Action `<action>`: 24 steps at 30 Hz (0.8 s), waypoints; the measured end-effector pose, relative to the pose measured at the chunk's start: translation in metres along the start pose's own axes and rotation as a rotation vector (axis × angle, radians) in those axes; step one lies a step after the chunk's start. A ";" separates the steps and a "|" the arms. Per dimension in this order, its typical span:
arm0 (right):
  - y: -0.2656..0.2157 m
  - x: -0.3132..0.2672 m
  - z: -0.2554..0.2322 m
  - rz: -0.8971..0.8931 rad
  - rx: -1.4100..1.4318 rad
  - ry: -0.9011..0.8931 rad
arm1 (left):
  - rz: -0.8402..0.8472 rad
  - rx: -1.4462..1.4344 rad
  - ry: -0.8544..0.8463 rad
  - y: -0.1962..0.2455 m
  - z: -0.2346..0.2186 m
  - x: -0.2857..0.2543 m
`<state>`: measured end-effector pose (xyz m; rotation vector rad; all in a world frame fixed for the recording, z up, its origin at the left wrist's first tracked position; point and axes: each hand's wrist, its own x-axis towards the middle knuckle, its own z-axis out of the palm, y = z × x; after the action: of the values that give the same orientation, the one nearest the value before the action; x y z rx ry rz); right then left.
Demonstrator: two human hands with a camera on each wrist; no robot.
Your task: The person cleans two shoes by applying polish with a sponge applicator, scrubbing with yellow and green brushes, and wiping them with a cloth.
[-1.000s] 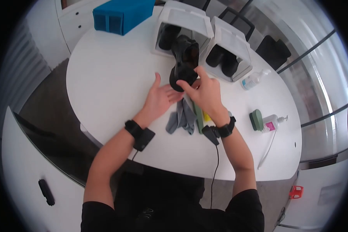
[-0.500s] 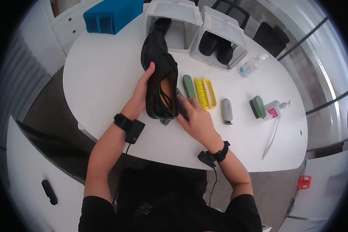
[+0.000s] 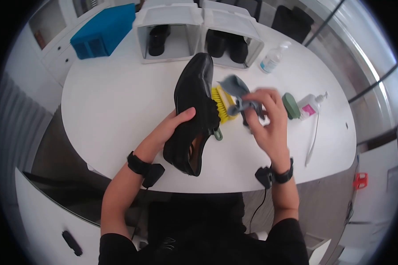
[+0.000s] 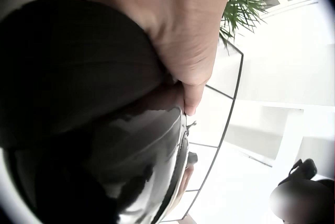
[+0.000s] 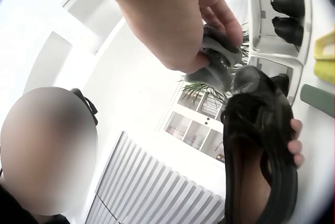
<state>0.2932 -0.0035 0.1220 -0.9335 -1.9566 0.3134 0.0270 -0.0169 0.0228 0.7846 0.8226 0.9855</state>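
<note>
The left hand (image 3: 173,125) grips a black leather shoe (image 3: 192,108) from its left side, thumb across the upper, toe pointing away from the person. In the left wrist view the shoe (image 4: 141,156) fills much of the frame under the hand (image 4: 178,30). Right of the shoe, the right hand (image 3: 270,125) pinches a bunched grey cloth (image 3: 235,86) above the table. The right wrist view shows the cloth (image 5: 212,72) hanging from the fingers near the toe of the shoe (image 5: 256,103). A yellow brush (image 3: 223,104) lies between shoe and cloth.
Two white boxes (image 3: 171,60) hold black shoes (image 3: 239,49) at the back, beside a blue case (image 3: 102,37). On the right are a clear pump bottle (image 3: 272,60), a green brush (image 3: 291,106) and a white pump bottle (image 3: 308,107). A green handle (image 3: 218,134) shows by the shoe.
The left hand has tilted the shoe and moved it right and nearer the person. The right hand has lifted the grey cloth from beside the shoe and carried it right.
</note>
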 end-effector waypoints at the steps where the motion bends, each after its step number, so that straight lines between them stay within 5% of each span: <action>1: -0.001 0.010 0.002 0.024 0.000 0.023 | -0.012 0.049 -0.037 -0.004 0.001 -0.001; 3: -0.001 0.026 0.008 -0.250 0.002 -0.125 | -0.027 0.106 -0.099 -0.003 0.008 -0.007; 4: 0.000 0.031 0.012 -0.240 0.000 -0.106 | -0.012 0.136 -0.150 -0.001 0.011 -0.008; 6: 0.000 0.037 0.017 -0.540 -0.351 -0.220 | -0.010 0.192 -0.168 -0.002 0.013 -0.010; 12: -0.003 0.007 0.027 -0.460 -0.119 -0.363 | -0.017 0.213 -0.171 -0.002 0.013 -0.008; 18: 0.005 0.008 0.024 -0.541 -0.246 -0.381 | 0.011 0.246 -0.230 -0.005 0.018 -0.006; 24: 0.031 0.024 0.022 -0.410 -0.344 -0.119 | -0.031 0.199 -0.264 0.000 0.028 -0.010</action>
<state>0.2831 0.0385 0.1079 -0.7088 -2.2981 -0.2144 0.0480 -0.0312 0.0383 1.0457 0.7066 0.7591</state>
